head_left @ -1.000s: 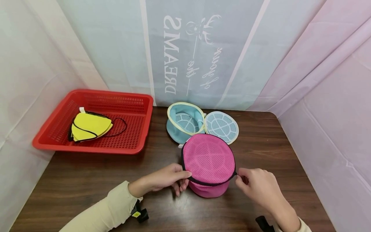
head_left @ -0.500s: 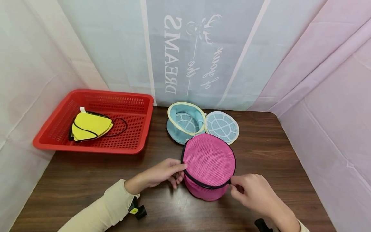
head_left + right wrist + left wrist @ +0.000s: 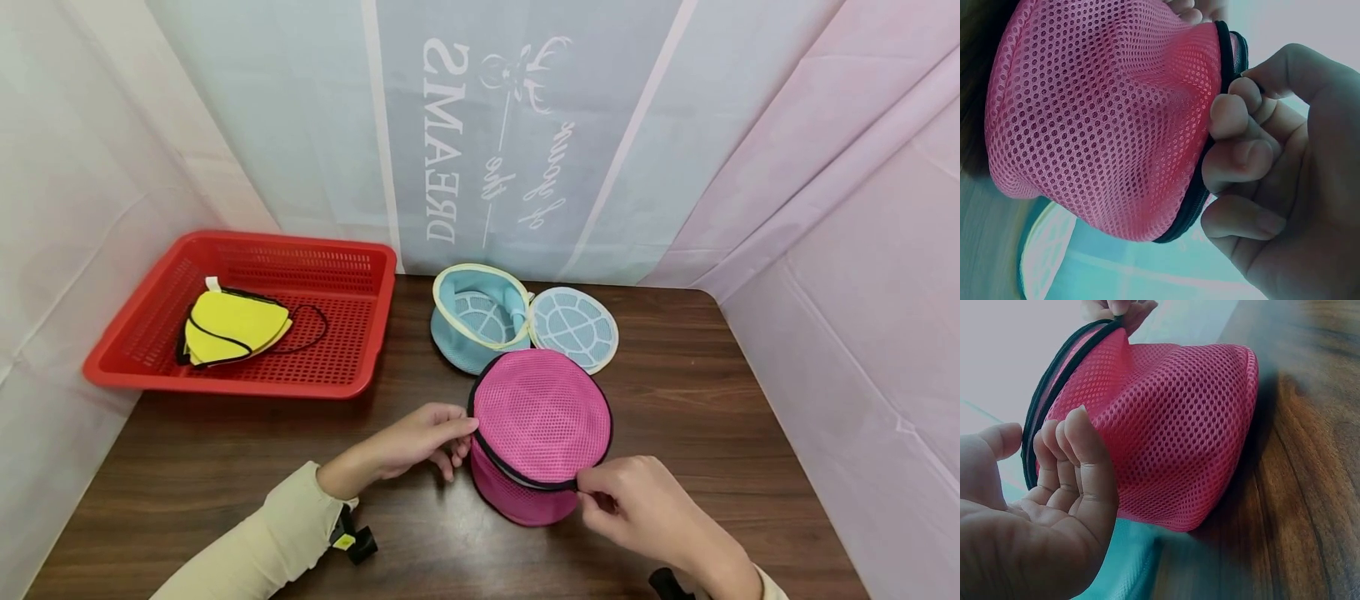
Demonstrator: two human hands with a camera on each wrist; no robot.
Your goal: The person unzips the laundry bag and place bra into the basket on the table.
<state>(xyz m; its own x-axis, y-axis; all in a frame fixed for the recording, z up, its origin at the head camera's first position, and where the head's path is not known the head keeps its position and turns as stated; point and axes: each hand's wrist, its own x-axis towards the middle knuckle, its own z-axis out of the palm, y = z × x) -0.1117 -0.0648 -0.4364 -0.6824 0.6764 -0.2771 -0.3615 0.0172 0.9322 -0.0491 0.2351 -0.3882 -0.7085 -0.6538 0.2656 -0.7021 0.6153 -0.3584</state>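
Left sleeve (image 3: 251,529): cream, slanted up and inward from the lower left.
Left wrist (image 3: 339,478): was bare and nearly straight.
Left grip (image 3: 422,439): held a pinch, thumb side uppermost.
Left thumb (image 3: 1004,439): was stretched out opposite the fingers.
Left fingers (image 3: 1094,469): were bent and lay side by side.
Right sleeve (image 3: 770,588): showed only a strip at the lower edge.
Right wrist (image 3: 720,557): was bare, angled up and inward.
Right grip (image 3: 647,507): pinched between thumb and forefinger, a little lower in the head view.
Right fingers (image 3: 1238,159): were curled below that pinch.
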